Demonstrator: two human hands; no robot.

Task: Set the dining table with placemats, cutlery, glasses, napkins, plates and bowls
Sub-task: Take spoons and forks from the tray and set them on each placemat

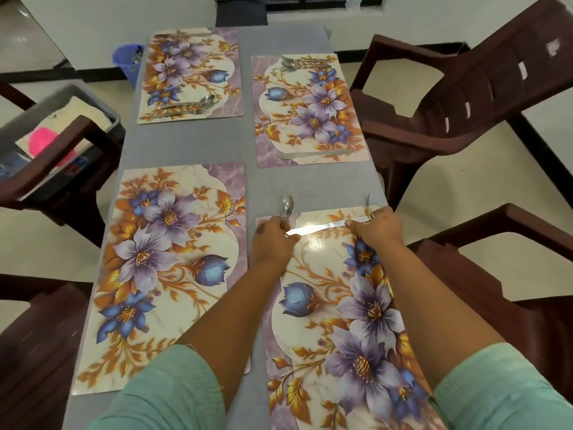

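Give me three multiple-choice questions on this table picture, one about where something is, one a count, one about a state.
1. Where does the knife lie?
A. on the near right placemat's far edge
B. in the blue bin
C. on a chair

2. How many placemats are on the table?
A. two
B. four
C. six

3. What is the left hand doing?
A. resting flat
B. gripping spoons
C. hanging idle

Answers: 1 A, it spans between both hands there. 2 B, two on each side. 3 B, spoon bowls stick up above its curled fingers.
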